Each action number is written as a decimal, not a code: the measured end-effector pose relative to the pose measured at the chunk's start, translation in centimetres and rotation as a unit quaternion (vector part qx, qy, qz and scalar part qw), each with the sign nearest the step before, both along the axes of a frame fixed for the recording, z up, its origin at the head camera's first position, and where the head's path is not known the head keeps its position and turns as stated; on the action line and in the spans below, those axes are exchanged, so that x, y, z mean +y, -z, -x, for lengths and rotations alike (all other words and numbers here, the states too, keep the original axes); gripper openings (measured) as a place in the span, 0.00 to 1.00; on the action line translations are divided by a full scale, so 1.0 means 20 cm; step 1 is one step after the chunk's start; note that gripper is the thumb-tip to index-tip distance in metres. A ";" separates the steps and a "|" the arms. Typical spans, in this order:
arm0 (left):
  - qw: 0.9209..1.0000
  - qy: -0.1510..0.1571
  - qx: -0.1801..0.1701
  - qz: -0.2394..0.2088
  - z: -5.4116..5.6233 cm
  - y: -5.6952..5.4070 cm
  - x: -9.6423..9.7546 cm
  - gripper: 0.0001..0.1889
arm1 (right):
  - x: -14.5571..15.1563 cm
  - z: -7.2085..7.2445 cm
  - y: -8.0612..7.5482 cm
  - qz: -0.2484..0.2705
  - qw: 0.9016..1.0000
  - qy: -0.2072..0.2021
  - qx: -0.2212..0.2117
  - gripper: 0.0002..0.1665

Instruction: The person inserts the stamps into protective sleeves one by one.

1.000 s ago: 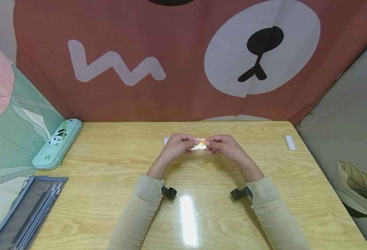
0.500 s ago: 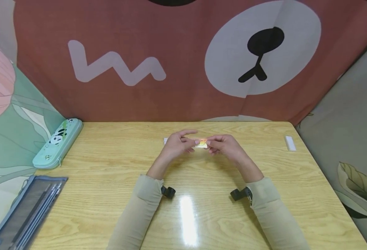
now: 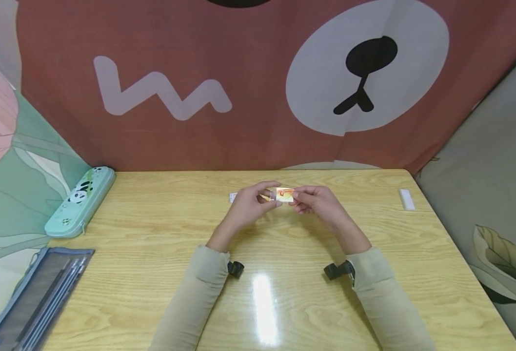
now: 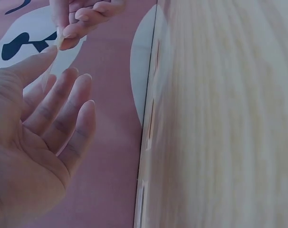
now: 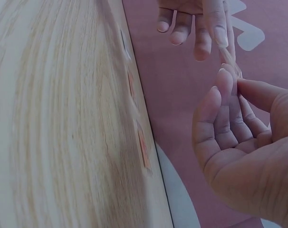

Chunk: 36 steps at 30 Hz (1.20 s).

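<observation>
A small flat packet, shiny with orange and yellow print, is held up above the far part of the table. My right hand pinches its right edge between thumb and fingers. The left hand sits at the packet's left end, fingers spread apart and thumb near the lower edge. Seen edge-on in the right wrist view, the packet looks thin, with a see-through margin. In the left wrist view the left fingers are loosely extended behind it.
Several small flat pieces lie in a row along the table's far edge, mostly hidden by my hands from above. A white block lies far right. A panda pencil case and a mesh pouch of pens are at left.
The left thumb and fingers have come off the packet's left part and spread apart. The packet has tipped up and risen slightly, showing more of its printed face, still in the right hand.
</observation>
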<state>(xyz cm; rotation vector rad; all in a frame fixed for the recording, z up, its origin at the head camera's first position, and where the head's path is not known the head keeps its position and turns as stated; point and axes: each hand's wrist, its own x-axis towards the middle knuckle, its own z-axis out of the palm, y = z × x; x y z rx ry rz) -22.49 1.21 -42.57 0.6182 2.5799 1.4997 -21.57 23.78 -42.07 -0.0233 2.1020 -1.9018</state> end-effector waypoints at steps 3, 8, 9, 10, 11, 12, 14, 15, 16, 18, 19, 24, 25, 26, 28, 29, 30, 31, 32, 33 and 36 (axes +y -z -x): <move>1.000 0.001 -0.003 -0.006 0.00 0.00 0.00 0.22 | 0.00 0.00 0.00 -0.004 1.000 -0.001 -0.005 0.21; 1.000 -0.001 -0.003 -0.007 0.00 0.00 0.01 0.21 | 0.01 0.01 -0.01 0.004 1.000 -0.002 -0.011 0.22; 1.000 -0.001 -0.003 -0.007 0.00 -0.01 0.01 0.21 | 0.01 0.01 -0.01 0.005 1.000 -0.002 -0.012 0.21; 1.000 0.000 -0.004 -0.007 0.00 -0.01 0.01 0.21 | 0.01 0.01 -0.01 0.006 1.000 -0.001 -0.013 0.21; 1.000 0.003 -0.004 -0.007 0.00 -0.01 0.01 0.22 | 0.01 0.01 -0.01 0.006 1.000 -0.001 -0.014 0.21; 1.000 0.005 -0.007 -0.007 0.00 0.00 0.01 0.22 | 0.01 0.01 -0.01 0.006 1.000 0.000 -0.015 0.21; 1.000 0.007 -0.010 -0.005 -0.01 0.00 0.01 0.22 | 0.02 0.01 0.00 0.004 1.000 -0.001 -0.017 0.20; 1.000 0.008 -0.010 -0.004 -0.01 0.00 0.02 0.22 | 0.02 0.01 0.00 0.004 1.000 -0.002 -0.019 0.20; 1.000 0.008 -0.010 -0.002 -0.01 0.01 0.02 0.21 | 0.02 0.01 0.01 0.003 1.000 -0.003 -0.020 0.20; 1.000 0.006 -0.010 0.000 -0.01 0.01 0.02 0.21 | 0.02 0.01 0.01 0.003 1.000 -0.005 -0.023 0.19; 1.000 0.005 -0.008 0.002 -0.01 0.01 0.02 0.21 | 0.02 0.01 0.02 0.003 1.000 -0.005 -0.024 0.18; 1.000 0.005 0.007 0.018 -0.01 0.01 0.02 0.20 | 0.02 0.02 0.02 0.005 1.000 -0.005 -0.024 0.18; 1.000 0.005 0.012 0.025 -0.01 0.01 0.02 0.20 | 0.02 0.02 0.02 0.003 1.000 -0.004 -0.023 0.18; 0.999 0.005 0.015 0.032 -0.01 0.01 0.02 0.20 | 0.02 0.02 0.02 0.000 1.000 -0.005 -0.022 0.18; 0.999 0.005 0.022 0.050 -0.01 0.00 0.02 0.20 | 0.02 0.02 0.03 -0.008 1.000 -0.002 -0.023 0.18; 0.998 0.005 0.025 0.060 -0.01 0.00 0.02 0.20 | 0.02 0.02 0.03 -0.012 1.000 0.000 -0.023 0.18; 0.997 0.005 0.026 0.068 -0.01 0.00 0.02 0.20 | 0.02 0.02 0.03 -0.017 1.000 -0.001 -0.023 0.19; 0.997 0.004 0.029 0.077 -0.01 0.00 0.02 0.20 | 0.02 0.02 0.03 -0.021 1.000 -0.001 -0.023 0.19; 0.996 0.003 0.030 0.084 -0.01 0.00 0.02 0.20 | 0.02 0.02 0.03 -0.025 0.999 -0.001 -0.023 0.19; 0.995 0.003 0.031 0.090 -0.01 0.00 0.02 0.20 | 0.02 0.03 0.03 -0.027 0.999 0.000 -0.023 0.19; 0.994 0.001 0.035 0.100 -0.01 0.00 0.02 0.20 | 0.02 0.03 0.03 -0.031 0.999 -0.001 -0.019 0.18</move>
